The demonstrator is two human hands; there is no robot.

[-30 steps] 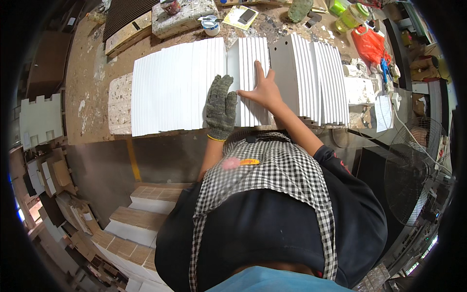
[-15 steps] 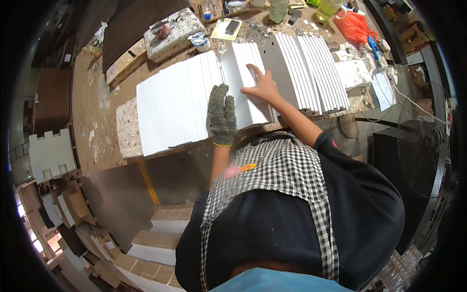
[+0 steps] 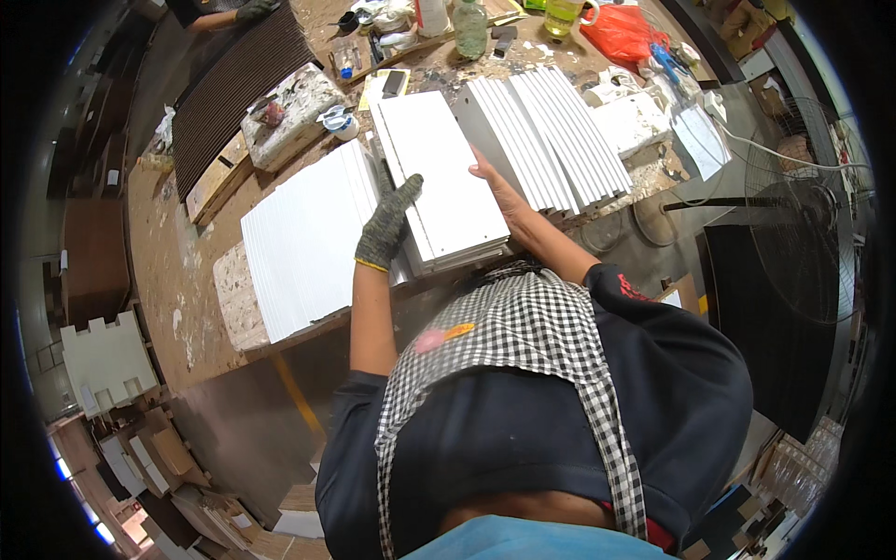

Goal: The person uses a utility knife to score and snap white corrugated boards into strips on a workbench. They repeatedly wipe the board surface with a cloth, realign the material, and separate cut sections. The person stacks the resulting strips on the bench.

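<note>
A short stack of white boards, with a groove along one long edge and small holes near its front end, is held between my two hands above the workbench. My left hand, in a dark knit glove, grips its left long edge with the thumb on top. My bare right hand clasps the opposite edge; most of its fingers are hidden behind the boards. To the left, a row of leaning white boards lies fanned out. Another row of white boards leans on the right.
Paint-spattered blocks and a dark ribbed panel lie at the back left, where another person's gloved hand shows. A white cup, a glass jar and a red plastic bag stand behind. A fan is at right.
The middle boards have been taken hold of and tipped, their broad face now upward. My left hand has moved onto their left edge, my right hand to their right side. Another person's hand has appeared.
</note>
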